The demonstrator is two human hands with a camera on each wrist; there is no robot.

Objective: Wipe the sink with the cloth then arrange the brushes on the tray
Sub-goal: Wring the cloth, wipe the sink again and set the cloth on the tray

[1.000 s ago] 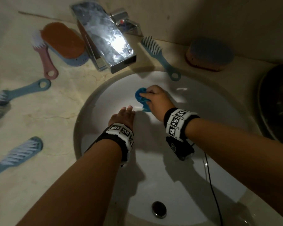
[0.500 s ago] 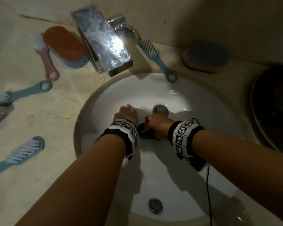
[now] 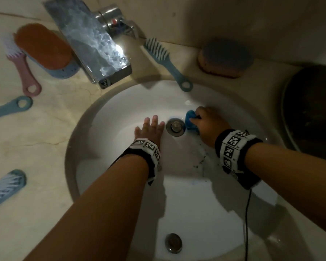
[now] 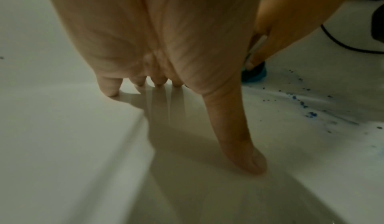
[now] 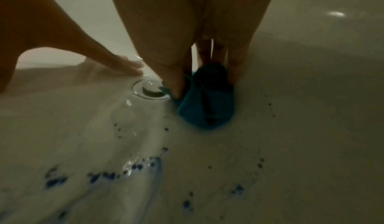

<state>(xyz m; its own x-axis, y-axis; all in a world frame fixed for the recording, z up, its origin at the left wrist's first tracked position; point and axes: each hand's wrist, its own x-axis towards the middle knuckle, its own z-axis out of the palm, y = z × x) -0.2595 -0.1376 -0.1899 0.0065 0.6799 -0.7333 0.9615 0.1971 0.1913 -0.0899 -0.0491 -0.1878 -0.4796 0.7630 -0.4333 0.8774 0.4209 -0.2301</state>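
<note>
The sink (image 3: 224,210) is mid-wipe: over the last second the cloth (image 3: 190,120) has swept from the far wall down the basin and across to the right of the drain (image 3: 175,126), where it now sits bunched against the porcelain. The right hand (image 3: 207,125) grips it, fingers curled round the wad. The left hand (image 3: 149,129) has stayed flat on the basin just left of the drain, fingers straight, bracing. Blue specks (image 5: 99,176), probably lint though the dim light leaves that unsure, lie nearer the person, so wiping isn't finished. The brushes (image 3: 166,62) lie untouched on the counter (image 3: 45,144).
</note>
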